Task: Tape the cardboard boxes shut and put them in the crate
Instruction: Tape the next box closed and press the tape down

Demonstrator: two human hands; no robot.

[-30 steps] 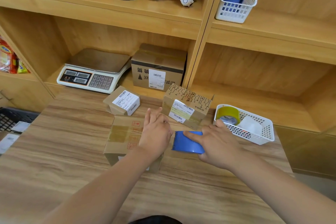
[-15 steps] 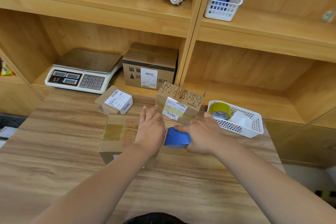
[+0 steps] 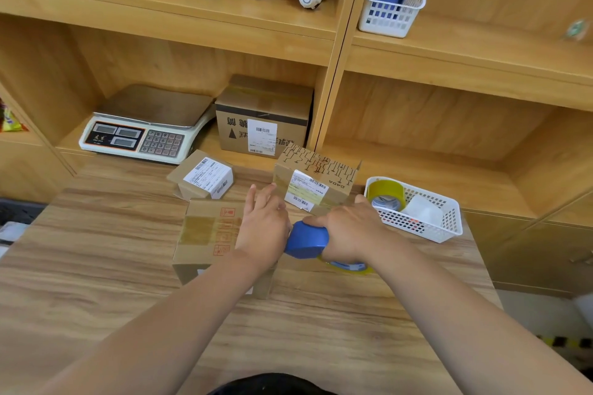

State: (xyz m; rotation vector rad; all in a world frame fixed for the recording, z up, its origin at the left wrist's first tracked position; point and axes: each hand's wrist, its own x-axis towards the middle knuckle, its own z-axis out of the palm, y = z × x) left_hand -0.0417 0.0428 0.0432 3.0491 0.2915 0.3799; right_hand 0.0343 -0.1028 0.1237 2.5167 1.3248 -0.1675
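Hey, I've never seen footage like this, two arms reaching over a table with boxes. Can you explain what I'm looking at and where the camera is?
There is no machine here. These are a person's two bare arms, filmed by one wide-angle camera worn on their head, looking forward and down. That is why the arms come in from the bottom edge.

On the wooden table lie three cardboard boxes: a flat box nearest, a small labelled box behind it, and a printed box further right. A white basket at the right holds a roll of yellowish tape.

The left hand rests on the flat box with straight fingers. The right hand grips a blue tape dispenser right beside the left hand. On the shelf behind stand a weighing scale and another box.
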